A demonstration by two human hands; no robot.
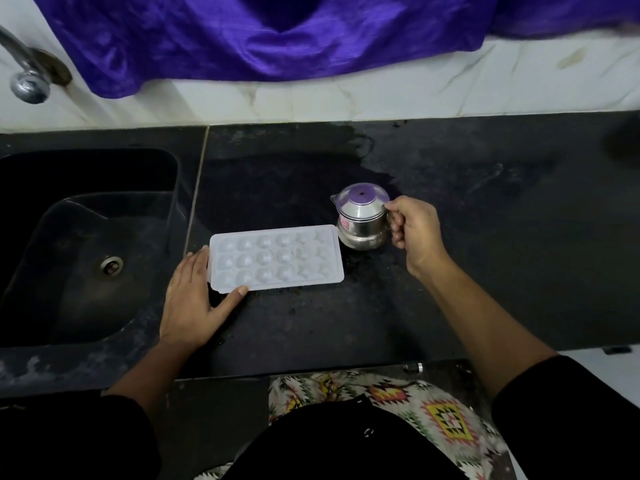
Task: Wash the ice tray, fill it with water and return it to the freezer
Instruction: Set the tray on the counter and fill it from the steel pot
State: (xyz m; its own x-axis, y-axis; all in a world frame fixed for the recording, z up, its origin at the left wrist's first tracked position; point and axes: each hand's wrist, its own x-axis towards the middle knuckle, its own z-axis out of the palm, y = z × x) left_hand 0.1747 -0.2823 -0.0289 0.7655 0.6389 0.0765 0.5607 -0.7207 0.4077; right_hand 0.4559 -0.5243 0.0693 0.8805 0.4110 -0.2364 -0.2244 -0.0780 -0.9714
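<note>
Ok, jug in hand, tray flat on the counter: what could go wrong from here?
The steel jug stands hard by the ice tray's right end; the right hand lifting it could bump the tray. The left hand only touches the tray's left end with straight fingers, so the tray may slide during pouring. Its cells are small, so water may spill onto the counter.

Plenty of bare table (502,271) out right and along the near edge. Mid-table the flat ice tray (277,258) blocks low passes, steel jug (362,220) standing just beside its far right corner; sink (69,220) drops away left, tap (29,81) up at far left.
</note>
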